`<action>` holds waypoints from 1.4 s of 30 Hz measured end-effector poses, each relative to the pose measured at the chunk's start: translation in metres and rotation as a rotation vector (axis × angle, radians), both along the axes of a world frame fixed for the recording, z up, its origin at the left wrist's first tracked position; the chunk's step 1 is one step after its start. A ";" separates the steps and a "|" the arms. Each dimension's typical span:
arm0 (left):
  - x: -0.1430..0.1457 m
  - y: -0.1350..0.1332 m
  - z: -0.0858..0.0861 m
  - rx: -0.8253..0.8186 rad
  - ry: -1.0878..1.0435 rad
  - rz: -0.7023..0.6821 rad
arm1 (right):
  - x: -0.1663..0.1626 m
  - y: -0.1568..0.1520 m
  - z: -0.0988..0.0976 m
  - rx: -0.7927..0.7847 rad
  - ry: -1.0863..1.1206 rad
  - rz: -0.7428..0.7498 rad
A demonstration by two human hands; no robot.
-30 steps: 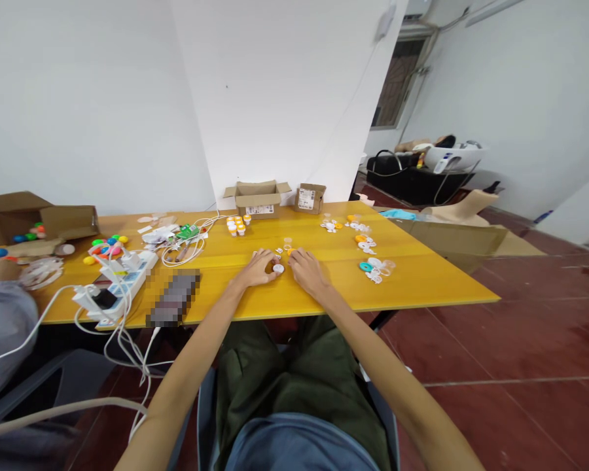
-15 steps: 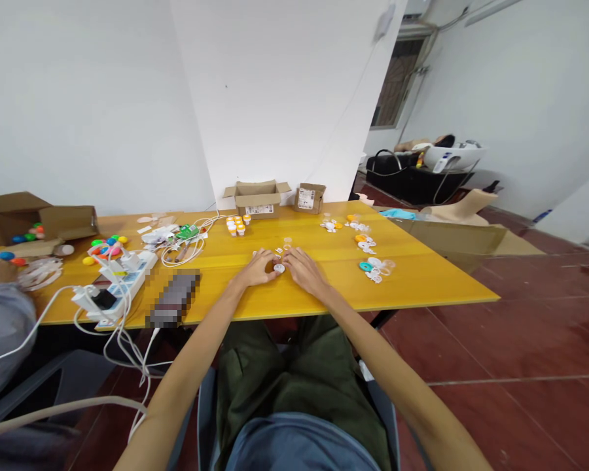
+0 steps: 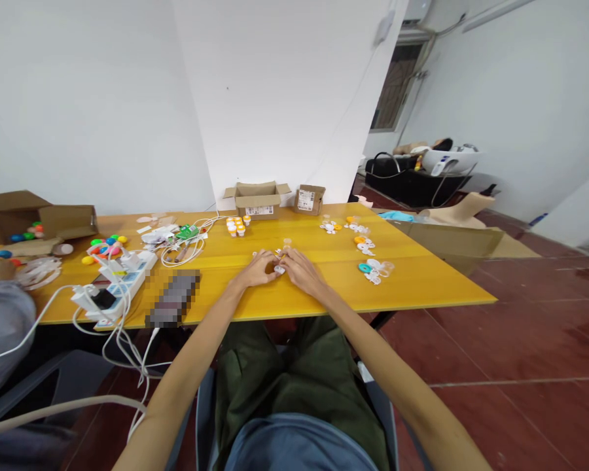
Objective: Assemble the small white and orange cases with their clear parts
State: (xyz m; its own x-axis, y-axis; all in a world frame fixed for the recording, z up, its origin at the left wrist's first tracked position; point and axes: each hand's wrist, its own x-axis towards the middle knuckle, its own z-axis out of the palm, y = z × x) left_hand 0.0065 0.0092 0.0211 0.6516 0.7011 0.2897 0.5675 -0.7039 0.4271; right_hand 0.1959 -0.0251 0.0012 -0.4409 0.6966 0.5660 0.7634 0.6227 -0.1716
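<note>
Close together over the yellow table (image 3: pixel 324 294), both hands meet at a small round white plastic part (image 3: pixel 279 269). My left hand (image 3: pixel 259 269) is closed, thumb and fingers gripping the part from the left. My right hand (image 3: pixel 300 269) has its fingertips pressed together at the part's upper right; what they pinch is too small to make out. Just beyond the fingers stands a small clear cup (image 3: pixel 287 243). A few tiny white pieces lie by the fingertips, partly hidden by the hands.
Small plastic sets with a teal ring (image 3: pixel 364 267) and orange rings lie to the right. Orange-lidded white cups (image 3: pixel 236 226) stand near an open carton (image 3: pixel 258 199). On the left are a power strip (image 3: pixel 122 288), cables, a phone (image 3: pixel 174 299) and another person's arm (image 3: pixel 2 307).
My right hand has shifted slightly left, its fingertips now over the white part's upper edge. The left hand stays nearly still. The camera view has moved slightly.
</note>
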 end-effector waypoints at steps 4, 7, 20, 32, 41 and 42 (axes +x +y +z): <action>0.000 -0.001 0.001 -0.001 0.004 -0.005 | -0.001 0.000 0.000 -0.003 -0.010 0.021; 0.001 -0.002 0.002 0.002 0.012 -0.006 | -0.001 -0.001 0.001 -0.001 -0.012 0.035; 0.000 -0.002 0.002 0.025 0.013 -0.017 | 0.000 -0.002 -0.001 0.036 0.007 0.051; 0.001 -0.001 0.001 0.049 0.025 -0.004 | 0.001 -0.002 -0.008 0.099 0.040 0.060; 0.001 -0.001 0.001 0.058 0.022 -0.005 | 0.000 -0.004 -0.007 0.130 0.048 0.052; 0.001 0.000 0.001 0.060 0.021 -0.007 | 0.000 -0.004 -0.007 0.135 0.047 0.053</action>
State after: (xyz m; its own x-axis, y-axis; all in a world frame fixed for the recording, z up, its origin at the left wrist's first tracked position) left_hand 0.0075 0.0089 0.0219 0.6632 0.6781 0.3169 0.5707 -0.7320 0.3721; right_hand 0.1960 -0.0287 -0.0056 -0.4461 0.5892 0.6737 0.7218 0.6819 -0.1184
